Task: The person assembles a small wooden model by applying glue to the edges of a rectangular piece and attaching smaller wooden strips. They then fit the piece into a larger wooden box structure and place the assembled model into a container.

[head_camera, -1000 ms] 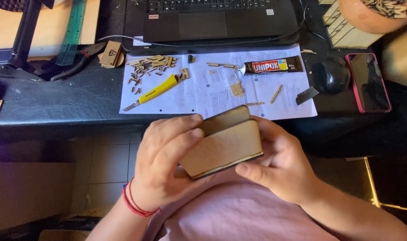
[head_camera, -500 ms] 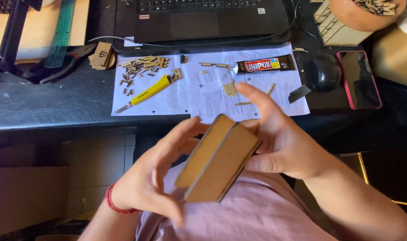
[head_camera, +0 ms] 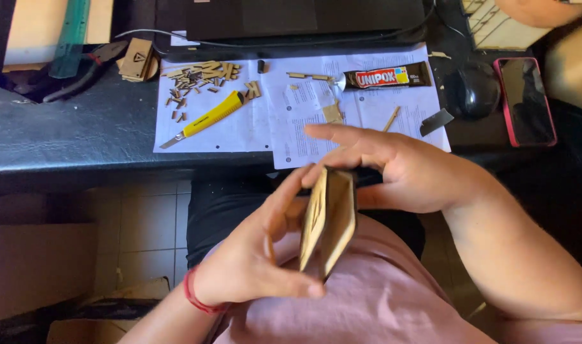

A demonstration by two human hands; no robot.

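Two sheets of paper [head_camera: 240, 127] are spread on the far desk [head_camera: 68, 137], a yellow knife [head_camera: 205, 119] laid on them. Nearer, a wooden box [head_camera: 329, 223] is gripped edge-up between the left hand [head_camera: 253, 261] and right hand [head_camera: 399, 169], fingers partly curled.

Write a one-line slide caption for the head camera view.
Both hands, left and right, hold a thin wooden box on edge.

Dark desk [head_camera: 80, 137] in sunlight, pale tiled floor [head_camera: 138, 236] beneath.
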